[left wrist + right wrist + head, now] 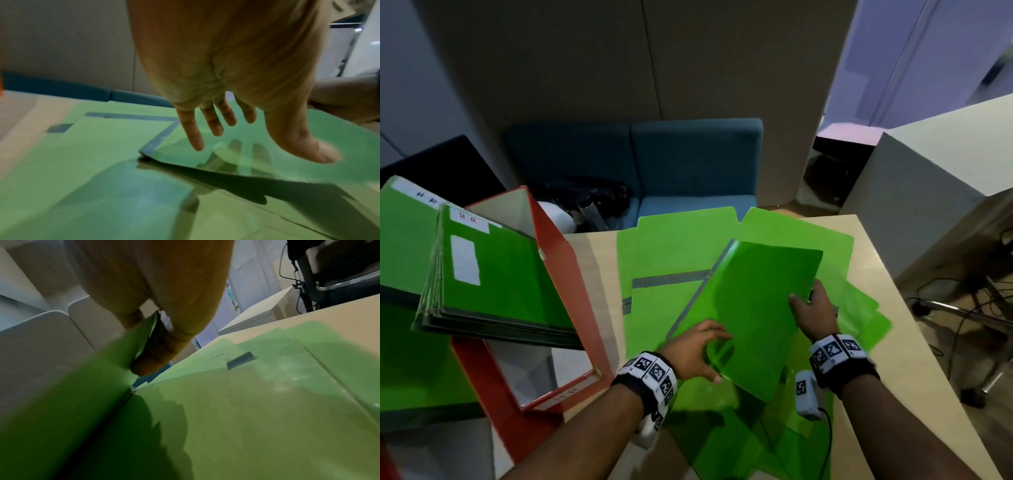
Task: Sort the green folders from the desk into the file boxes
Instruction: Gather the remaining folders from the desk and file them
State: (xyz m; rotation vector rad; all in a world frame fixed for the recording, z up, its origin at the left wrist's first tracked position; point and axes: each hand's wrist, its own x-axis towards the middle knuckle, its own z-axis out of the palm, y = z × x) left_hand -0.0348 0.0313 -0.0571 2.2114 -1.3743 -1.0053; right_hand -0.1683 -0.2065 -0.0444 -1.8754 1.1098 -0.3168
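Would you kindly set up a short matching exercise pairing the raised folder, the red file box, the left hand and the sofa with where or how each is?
Things:
1. raised folder
2. red file box
3. left hand
4. sofa

States:
A. blue, behind the desk
B. open, fingers spread above the folder's near corner
C. gripped at its edge by the right hand
D. holds folders labelled H.R

Pairs: 1-C, 2-D, 3-B, 4-A

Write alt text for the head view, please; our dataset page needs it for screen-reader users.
A person's right hand grips the edge of a lifted green folder above more green folders spread on a wooden desk, while the open left hand reaches to its near edge. At left, a red file box holds green folders labelled HR.
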